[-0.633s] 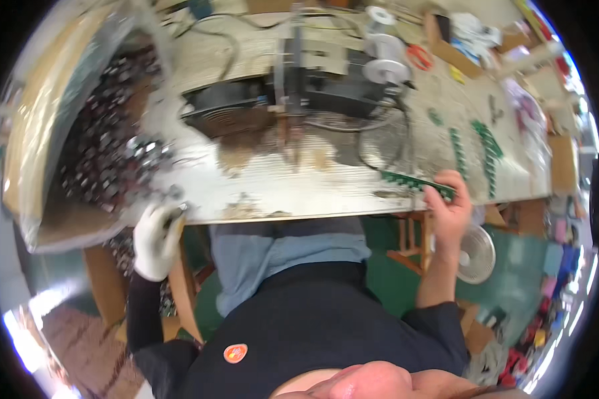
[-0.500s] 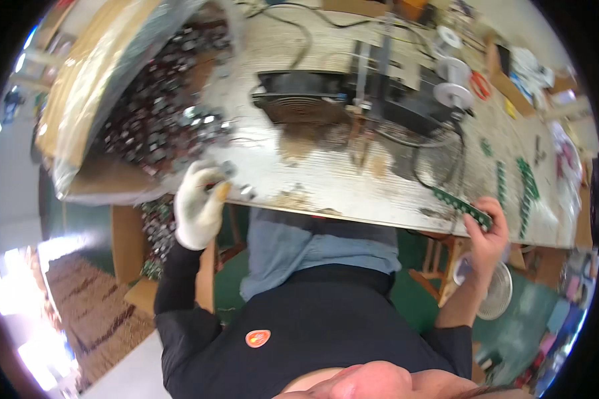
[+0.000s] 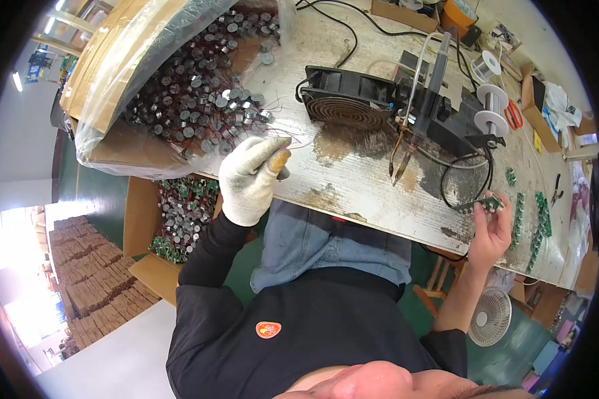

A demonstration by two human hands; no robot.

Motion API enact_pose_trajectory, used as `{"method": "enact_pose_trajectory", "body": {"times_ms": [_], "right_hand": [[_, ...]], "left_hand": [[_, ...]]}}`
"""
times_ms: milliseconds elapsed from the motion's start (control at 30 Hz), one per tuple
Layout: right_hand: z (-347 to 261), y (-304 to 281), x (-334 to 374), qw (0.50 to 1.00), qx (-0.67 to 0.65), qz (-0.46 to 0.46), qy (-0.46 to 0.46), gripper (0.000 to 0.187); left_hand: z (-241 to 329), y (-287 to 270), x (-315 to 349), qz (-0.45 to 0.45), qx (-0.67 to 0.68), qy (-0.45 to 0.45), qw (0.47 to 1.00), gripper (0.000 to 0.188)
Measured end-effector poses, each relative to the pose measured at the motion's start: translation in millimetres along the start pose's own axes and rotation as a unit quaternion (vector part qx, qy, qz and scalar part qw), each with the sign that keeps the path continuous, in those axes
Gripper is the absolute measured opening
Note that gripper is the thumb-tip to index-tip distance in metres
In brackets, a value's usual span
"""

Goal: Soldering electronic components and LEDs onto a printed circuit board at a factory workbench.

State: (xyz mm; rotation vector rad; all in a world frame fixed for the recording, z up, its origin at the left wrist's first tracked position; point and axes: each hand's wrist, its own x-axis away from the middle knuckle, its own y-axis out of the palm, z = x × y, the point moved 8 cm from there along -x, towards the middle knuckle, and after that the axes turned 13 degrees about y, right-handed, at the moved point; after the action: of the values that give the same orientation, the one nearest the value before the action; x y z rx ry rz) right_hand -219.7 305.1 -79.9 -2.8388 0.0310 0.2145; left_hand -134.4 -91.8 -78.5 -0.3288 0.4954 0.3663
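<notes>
My left hand [image 3: 249, 179], in a white glove with a worn yellow fingertip, is closed in a pinch over the table's front edge. From its fingertips thin wires stick out, and a small round metal part [image 3: 283, 173] shows partly beneath the fingers. My bare right hand [image 3: 491, 233] grips a green circuit board strip [image 3: 476, 203] near the right front of the table. Between the hands stands a soldering fixture [image 3: 419, 110], its two pointed tips [image 3: 397, 174] angled down. A heap of small round metal parts with wires [image 3: 199, 100] lies left of it.
A black fan [image 3: 349, 100] stands behind the scorched tabletop [image 3: 353, 196]. White spools [image 3: 492, 110], red-handled scissors [image 3: 513, 115] and further green board strips [image 3: 538, 229] lie to the right. Below the table's left side, an open carton [image 3: 143, 216] holds boards and round parts.
My left hand has moved right and slightly up, away from the heap, with thin wires now showing at its fingertips. My right hand still holds the board strip, now turned more level. The view has shifted.
</notes>
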Motion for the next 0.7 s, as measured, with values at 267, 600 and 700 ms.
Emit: {"method": "enact_pose_trajectory", "body": {"times_ms": [267,600,700], "right_hand": [[-13,-3,7,0.953,-0.289,-0.086,0.012,0.018],[-178,-10,80,0.713,-0.473,-0.342,-0.388,0.05],[-179,-16,87,0.703,-0.482,-0.325,-0.41,0.049]], "left_hand": [[-17,-19,-4,0.062,0.032,-0.146,0.987,0.032],[-34,6,-8,0.007,0.067,-0.18,0.981,0.03],[-30,16,-3,-0.01,0.065,-0.17,0.983,0.03]]}}
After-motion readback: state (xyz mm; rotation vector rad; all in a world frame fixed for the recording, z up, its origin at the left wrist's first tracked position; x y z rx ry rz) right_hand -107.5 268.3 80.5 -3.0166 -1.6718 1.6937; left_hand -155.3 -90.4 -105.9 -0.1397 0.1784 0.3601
